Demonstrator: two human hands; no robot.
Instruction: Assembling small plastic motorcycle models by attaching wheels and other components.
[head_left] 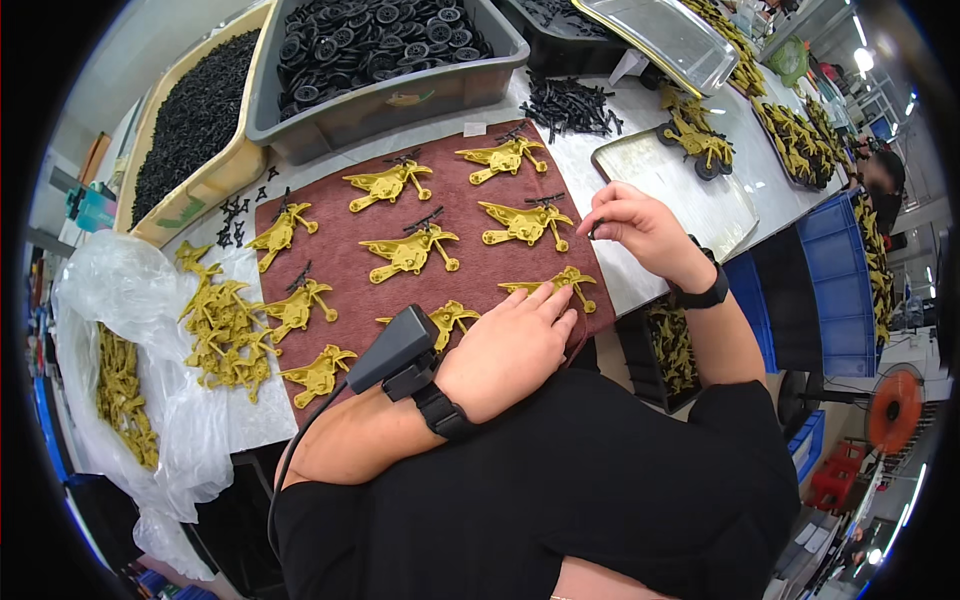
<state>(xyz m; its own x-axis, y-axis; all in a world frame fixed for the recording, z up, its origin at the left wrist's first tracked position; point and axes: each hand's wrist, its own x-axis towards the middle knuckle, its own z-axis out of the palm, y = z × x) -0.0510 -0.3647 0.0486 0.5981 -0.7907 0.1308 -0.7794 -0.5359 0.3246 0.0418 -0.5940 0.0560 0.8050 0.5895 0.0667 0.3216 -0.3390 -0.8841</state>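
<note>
On a brown cloth mat (340,228) lie several yellow plastic toy motorbike bodies (408,252), most with a thin black handlebar piece (425,218) across the top. My left hand (510,350) lies flat, fingers stretched out, its fingertips on a yellow body (575,278) at the mat's near right corner. Its wrist and the black device strapped there partly cover another yellow body (452,318). Just beyond the mat's right edge, my right hand (640,228) pinches a small black part (597,229) between thumb and fingers; most of that part is hidden.
A grey bin (400,110) of black wheels and a cream bin (255,130) of small black parts stand at the back. Loose black pieces (570,106) lie behind the mat. Yellow bodies are heaped (225,330) at left, beside a plastic bag (110,280). A wheeled toy motorbike (695,140) stands right.
</note>
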